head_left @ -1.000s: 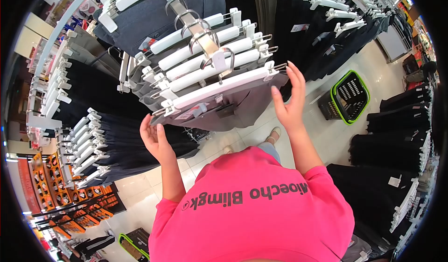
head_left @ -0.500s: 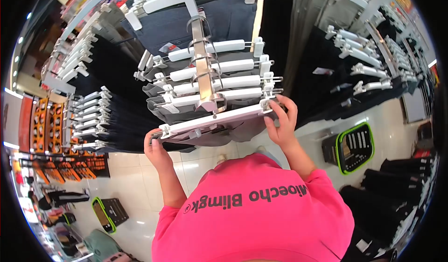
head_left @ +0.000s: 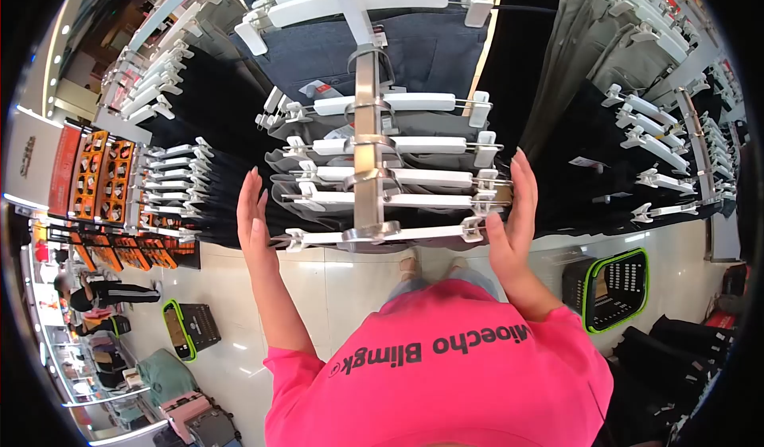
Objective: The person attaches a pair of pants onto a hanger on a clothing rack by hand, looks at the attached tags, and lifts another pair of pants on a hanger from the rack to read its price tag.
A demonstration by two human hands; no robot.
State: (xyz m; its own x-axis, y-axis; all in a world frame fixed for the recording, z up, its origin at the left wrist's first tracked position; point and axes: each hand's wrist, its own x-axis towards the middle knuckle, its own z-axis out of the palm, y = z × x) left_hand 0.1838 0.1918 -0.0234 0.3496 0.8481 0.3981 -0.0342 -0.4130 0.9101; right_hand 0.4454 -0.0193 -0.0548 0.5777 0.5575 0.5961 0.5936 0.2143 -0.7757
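White clip hangers (head_left: pixel 426 200) with grey trousers (head_left: pixel 434 121) hang in a row along a metal display arm (head_left: pixel 368 141). The nearest hanger (head_left: pixel 426 234) sits roughly level at the arm's front end. My left hand (head_left: pixel 256 218) is upright beside the hangers' left ends, fingers stretched out, near the front hanger's clip. My right hand (head_left: pixel 516 220) stands at the right ends with fingers extended and thumb apart, close to or touching the clips. Neither hand is wrapped round anything.
Dark trousers on hangers flank both sides, at left (head_left: pixel 179 180) and right (head_left: pixel 656 157). Green-rimmed shopping baskets stand on the floor at right (head_left: pixel 609 292) and left (head_left: pixel 187 332). Orange racks (head_left: pixel 103 176) and a person (head_left: pixel 111 292) are at far left.
The front hanger, tilted and held at both ends before, now hangs level against the arm's end. Both hands have let go and moved up along the hanger row's sides, fingers straightened.
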